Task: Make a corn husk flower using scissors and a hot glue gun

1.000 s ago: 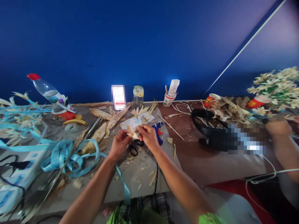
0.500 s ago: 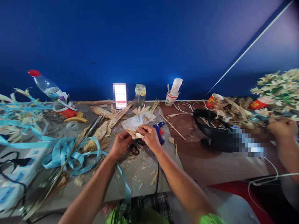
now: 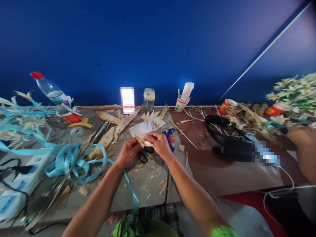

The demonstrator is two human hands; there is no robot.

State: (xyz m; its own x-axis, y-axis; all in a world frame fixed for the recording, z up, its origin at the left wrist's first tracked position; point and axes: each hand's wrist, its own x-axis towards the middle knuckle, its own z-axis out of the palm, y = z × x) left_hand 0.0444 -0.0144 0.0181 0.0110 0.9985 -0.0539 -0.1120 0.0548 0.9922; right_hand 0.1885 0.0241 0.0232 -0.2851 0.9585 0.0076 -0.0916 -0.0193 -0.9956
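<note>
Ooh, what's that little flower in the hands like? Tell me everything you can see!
The flower is small, with pale cream and tan petal-like pieces that look like dry corn husk. The left hand and right hand pinch it between them, over the table, in front of a white sheet. The hands partly hide it, so its centre is unclear.

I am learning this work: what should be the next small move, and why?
Perhaps the right hand should gently smooth the pale husk piece while the left hand steadies it: both hands pinch it, and no tool shows in either grip.
</note>
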